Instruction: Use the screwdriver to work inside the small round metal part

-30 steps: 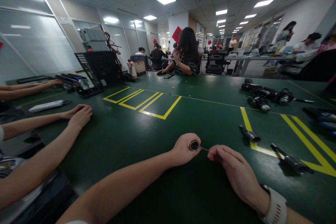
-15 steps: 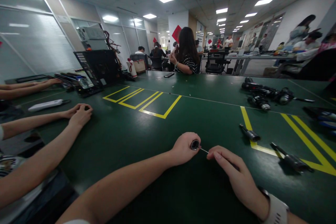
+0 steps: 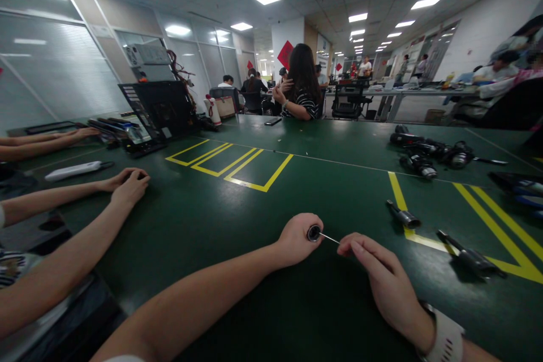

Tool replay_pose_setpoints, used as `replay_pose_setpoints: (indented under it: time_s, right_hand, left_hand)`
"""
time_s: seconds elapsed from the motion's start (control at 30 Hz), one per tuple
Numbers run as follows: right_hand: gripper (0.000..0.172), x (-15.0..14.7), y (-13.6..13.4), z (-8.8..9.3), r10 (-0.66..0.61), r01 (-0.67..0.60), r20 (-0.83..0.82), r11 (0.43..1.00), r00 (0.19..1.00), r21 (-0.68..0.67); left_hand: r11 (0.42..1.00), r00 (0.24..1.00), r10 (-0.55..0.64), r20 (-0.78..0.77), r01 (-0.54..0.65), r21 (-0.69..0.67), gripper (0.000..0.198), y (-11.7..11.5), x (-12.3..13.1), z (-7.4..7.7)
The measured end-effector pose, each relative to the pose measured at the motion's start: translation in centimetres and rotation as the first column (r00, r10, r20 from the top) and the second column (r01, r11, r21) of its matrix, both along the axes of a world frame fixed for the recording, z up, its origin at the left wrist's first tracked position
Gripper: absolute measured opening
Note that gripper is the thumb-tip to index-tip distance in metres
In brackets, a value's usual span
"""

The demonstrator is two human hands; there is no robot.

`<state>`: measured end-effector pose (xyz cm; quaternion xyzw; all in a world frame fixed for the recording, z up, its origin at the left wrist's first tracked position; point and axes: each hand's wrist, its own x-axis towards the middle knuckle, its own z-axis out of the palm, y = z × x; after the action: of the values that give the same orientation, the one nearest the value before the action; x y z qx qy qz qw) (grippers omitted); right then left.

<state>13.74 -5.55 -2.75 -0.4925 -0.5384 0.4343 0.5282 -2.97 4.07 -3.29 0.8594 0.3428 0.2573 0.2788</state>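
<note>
My left hand (image 3: pixel 297 240) is wrapped round a dark cylindrical part (image 3: pixel 314 232). Its round, hollow end faces me, and the rest is hidden in the fist. A thin metal rod (image 3: pixel 329 238) runs from beside that part to the fingertips of my right hand (image 3: pixel 375 268), which pinch its far end. Whether the rod's tip touches the cylinder is hidden behind the left fingers. To the right on the table lie two loose dark metal parts, a shorter one (image 3: pixel 404 215) and a longer one (image 3: pixel 470 257), each with a narrow stem and a thicker cylindrical end.
The green table (image 3: pixel 203 237) has yellow tape marks (image 3: pixel 267 181). Dark tool-like parts (image 3: pixel 428 153) lie at the right. At the left are another person's clasped hands (image 3: pixel 129 184), a white power strip (image 3: pixel 74 170) and a black computer case (image 3: pixel 159 110). A phone (image 3: pixel 273 121) lies at the far edge.
My right hand has shifted slightly right, away from the left, and more of the thin rod shows between them. My left hand is nearly still.
</note>
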Motion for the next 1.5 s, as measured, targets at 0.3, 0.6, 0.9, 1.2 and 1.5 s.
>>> replay_pose_setpoints:
  time_s: [0.3,0.6,0.9,1.2,1.5]
  right_hand:
    - [0.028,-0.2,0.1,0.0,0.039,-0.039,0.040,0.999,0.998,-0.010]
    - [0.025,-0.1,0.4,-0.4,0.040,-0.062,-0.202,0.992,0.979,-0.105]
    - [0.026,-0.1,-0.1,0.1,0.040,-0.040,0.076,0.999,0.996,-0.006]
    - [0.024,-0.1,0.5,-0.6,0.033,-0.054,-0.197,0.993,0.980,-0.104]
    - [0.023,0.1,0.2,-0.7,0.039,-0.041,-0.082,0.999,0.996,-0.028]
  left_hand:
    - [1.000,1.000,0.002,-0.021,-0.001,0.023,0.006,0.0,0.0,-0.1]
    - [0.998,0.992,-0.016,0.122,0.024,-0.065,0.011,-0.1,0.1,0.0]
    - [0.998,0.997,0.033,-0.066,-0.029,0.055,0.006,0.0,0.1,-0.3]
    - [1.000,0.996,-0.013,0.090,0.016,-0.027,0.011,-0.1,0.0,0.2]
    - [0.999,0.997,-0.007,0.075,0.010,-0.040,0.009,0.0,0.0,-0.1]
